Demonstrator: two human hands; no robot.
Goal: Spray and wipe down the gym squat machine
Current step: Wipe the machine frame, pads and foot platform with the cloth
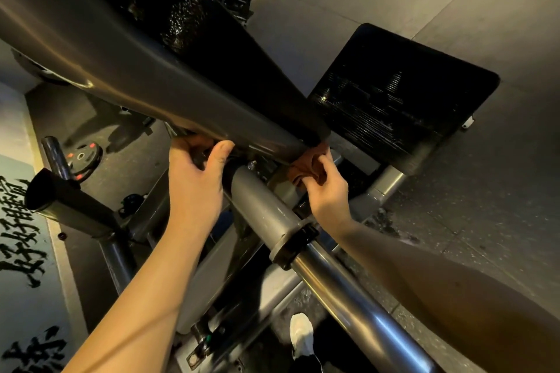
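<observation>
The squat machine's thick grey frame beam (pixel 100 48) slants from upper left down to the centre, with a black pad (pixel 212 39) along its top. An orange-brown cloth passes under the beam's lower end. My right hand (pixel 325 188) pinches one end of the cloth (pixel 306 165) at the right of the beam. My left hand (pixel 194 179) grips the other end (pixel 198 142) at the left, thumb up against the beam. A grey cylinder and chrome rod (pixel 303 239) run below between my hands. No spray bottle is in view.
A black ribbed footplate (pixel 394 97) sits to the right on grey floor tiles. A weight-plate peg (pixel 57 194) and a weight plate (pixel 81 157) lie at left, beside a mat with black lettering. My white shoe (pixel 301 338) shows at the bottom.
</observation>
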